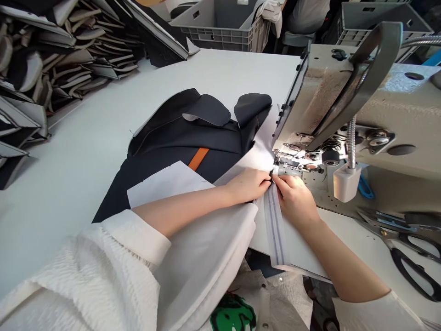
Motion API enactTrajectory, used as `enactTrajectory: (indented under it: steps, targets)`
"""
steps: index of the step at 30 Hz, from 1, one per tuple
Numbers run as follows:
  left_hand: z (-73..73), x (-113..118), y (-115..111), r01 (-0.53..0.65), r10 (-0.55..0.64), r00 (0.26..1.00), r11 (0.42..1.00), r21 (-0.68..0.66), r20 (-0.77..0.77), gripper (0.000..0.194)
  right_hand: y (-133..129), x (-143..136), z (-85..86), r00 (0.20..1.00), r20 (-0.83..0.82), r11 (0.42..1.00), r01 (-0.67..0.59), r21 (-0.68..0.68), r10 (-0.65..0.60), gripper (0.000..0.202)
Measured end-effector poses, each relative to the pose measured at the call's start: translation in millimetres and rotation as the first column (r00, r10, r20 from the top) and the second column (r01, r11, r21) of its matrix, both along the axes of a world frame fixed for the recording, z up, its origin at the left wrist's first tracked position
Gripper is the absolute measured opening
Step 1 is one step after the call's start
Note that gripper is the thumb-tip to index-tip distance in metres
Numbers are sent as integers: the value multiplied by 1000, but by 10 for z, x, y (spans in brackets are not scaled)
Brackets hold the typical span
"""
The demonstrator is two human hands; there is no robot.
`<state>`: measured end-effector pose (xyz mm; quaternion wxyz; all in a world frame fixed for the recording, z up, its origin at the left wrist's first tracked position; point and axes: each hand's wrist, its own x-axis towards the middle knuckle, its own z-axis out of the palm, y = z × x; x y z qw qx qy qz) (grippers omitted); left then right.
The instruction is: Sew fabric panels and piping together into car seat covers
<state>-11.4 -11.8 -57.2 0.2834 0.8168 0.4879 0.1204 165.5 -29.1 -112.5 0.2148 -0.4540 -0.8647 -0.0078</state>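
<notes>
A black sewn cover (161, 161) with an orange strip (199, 158) and white backing is spread on the table, its edge running up to the needle area of the sewing machine (285, 158). My left hand (250, 184) is closed on that edge, just in front of the presser foot. Beside it, my right hand (298, 200) pinches a translucent white strip with dark lengthwise lines (275, 230). The strip hangs over the table's front edge toward my lap. Both sets of fingertips nearly meet, and the exact grip points are partly hidden.
Stacks of dark, pale-edged pieces (69, 59) lie at the left back. Large scissors (403, 243) and a blue tool (365, 187) lie on the right. A white lamp head (346, 183) hangs beside the machine. Grey crates (220, 39) and a person's seated body are behind.
</notes>
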Motion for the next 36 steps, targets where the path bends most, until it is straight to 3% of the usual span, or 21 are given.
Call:
enactTrajectory:
  steps: [3,10,13,16,18,20,23,25,26,28,30,31,33,36]
  targets:
    - [-24,14,47,-63,62,996,998,18,69,29,17,-8,43,995,85,999,53,11,-54,38]
    - [-170,84,265,-87,73,988,991,103,135,29,116,-17,42,982,130,990,131,43,-136,39]
    - [-205,118,336,-93,76,987,988,120,142,29,201,17,-8,992,54,993,118,6,-118,36]
    - [-174,135,348,-100,85,989,988,122,124,30,167,60,19,977,-144,986,142,-88,-154,32]
    - [-117,83,302,-75,61,992,989,129,110,30,-50,56,99,967,-186,971,139,-193,-175,29]
    - [-51,-55,209,-45,30,995,988,148,99,25,-459,9,187,985,-141,955,60,-291,-105,33]
    - [0,-388,22,-88,73,994,979,185,86,27,-1260,-34,169,963,-211,923,-227,-312,165,29]
    - [-21,-611,-96,-156,147,987,966,207,60,33,-1715,114,-23,915,-253,833,-394,-389,314,21]
    - [-44,-701,-144,-175,173,984,959,223,28,34,-1879,273,-175,934,-233,828,-351,-437,272,17]
    - [-101,-819,-205,-162,188,980,946,280,-68,37,-2080,745,-549,998,-14,885,-63,-462,64,25]
    - [-146,-863,-221,-114,179,970,932,343,-164,40,-2202,1321,-907,968,189,905,224,-361,-165,33]
    - [-160,-866,-216,-94,175,965,927,364,-195,41,-2273,1592,-1035,925,275,885,345,-312,-264,31]
    - [-172,-859,-189,-72,170,960,916,394,-221,43,-2464,1996,-1132,862,344,851,465,-247,-371,33]
    - [-183,-858,-117,-42,150,962,906,422,-226,46,-2722,2162,-932,877,301,854,453,-255,-375,34]
